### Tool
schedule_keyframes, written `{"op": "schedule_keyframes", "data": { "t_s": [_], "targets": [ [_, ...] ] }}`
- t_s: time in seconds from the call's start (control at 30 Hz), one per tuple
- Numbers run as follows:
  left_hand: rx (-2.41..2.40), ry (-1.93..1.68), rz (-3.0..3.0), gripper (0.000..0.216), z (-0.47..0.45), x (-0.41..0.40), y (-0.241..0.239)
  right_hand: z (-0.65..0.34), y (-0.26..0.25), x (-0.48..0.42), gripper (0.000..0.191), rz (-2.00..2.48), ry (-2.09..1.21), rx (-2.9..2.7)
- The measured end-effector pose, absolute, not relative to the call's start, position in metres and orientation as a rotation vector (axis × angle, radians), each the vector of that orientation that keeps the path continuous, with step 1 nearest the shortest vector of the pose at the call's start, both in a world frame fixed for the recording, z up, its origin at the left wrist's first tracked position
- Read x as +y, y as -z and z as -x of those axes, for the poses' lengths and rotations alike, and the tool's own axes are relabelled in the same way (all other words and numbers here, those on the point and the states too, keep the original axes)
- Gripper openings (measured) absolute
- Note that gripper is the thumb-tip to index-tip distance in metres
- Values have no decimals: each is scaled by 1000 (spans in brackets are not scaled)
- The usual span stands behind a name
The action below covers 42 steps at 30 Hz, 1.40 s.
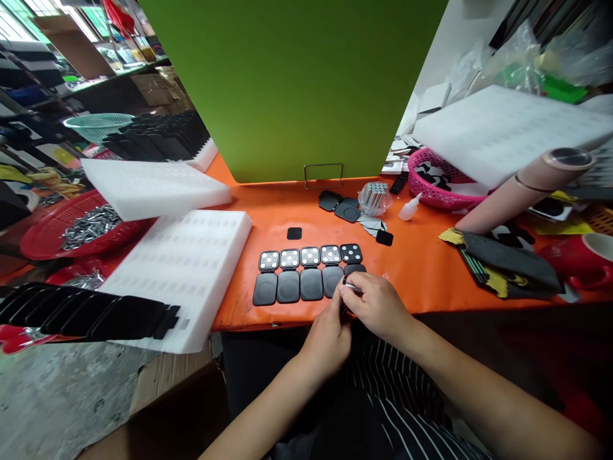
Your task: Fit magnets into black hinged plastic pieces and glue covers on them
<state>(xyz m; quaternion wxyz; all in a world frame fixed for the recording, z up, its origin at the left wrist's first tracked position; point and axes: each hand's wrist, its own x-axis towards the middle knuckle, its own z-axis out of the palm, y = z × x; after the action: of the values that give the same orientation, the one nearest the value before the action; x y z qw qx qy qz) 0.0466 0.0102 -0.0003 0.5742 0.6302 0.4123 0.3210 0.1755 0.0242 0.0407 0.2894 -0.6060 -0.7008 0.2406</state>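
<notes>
My left hand point(329, 333) is closed, its fingertips pinching a small dark piece that is mostly hidden. My right hand point(378, 305) meets it there, its fingers closed on a small silvery metal piece point(353, 287) whose kind I cannot make out. Just beyond the hands, several hinged black cases point(311, 285) lie opened flat in a row. Their upper halves point(310, 256) carry pale dots, most on a grey-white face; the rightmost upper half point(352, 253) is black. My right hand partly covers the lower halves at the right end.
Small black squares point(294, 233) point(384, 237), a clear tub of metal pins point(375, 199) and a white squeeze bottle point(410, 207) lie behind the row. White foam blocks point(191, 255) flank the left; a pink thermos point(522, 191) leans at right. A green board point(297, 89) stands behind.
</notes>
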Motion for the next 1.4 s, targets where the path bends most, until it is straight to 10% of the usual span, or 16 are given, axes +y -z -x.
{"op": "schedule_keyframes", "data": {
  "t_s": [0.4, 0.77, 1.03, 1.4],
  "targets": [
    [801, -789, -619, 37, -38, 18, -7, -201, -27, 22, 30, 1431, -1275, -1386],
    [1098, -851, -1581, 53, -40, 10, -8, -191, -33, 15, 32, 1564, -1138, -1608],
    [1077, -799, -2011, 63, -36, 3, -14, -185, -31, 12, 31, 1264, -1723, -826],
    [952, -982, -681, 22, -49, 20, -3, -184, -25, 9, 25, 987, -1944, -495]
  ]
}}
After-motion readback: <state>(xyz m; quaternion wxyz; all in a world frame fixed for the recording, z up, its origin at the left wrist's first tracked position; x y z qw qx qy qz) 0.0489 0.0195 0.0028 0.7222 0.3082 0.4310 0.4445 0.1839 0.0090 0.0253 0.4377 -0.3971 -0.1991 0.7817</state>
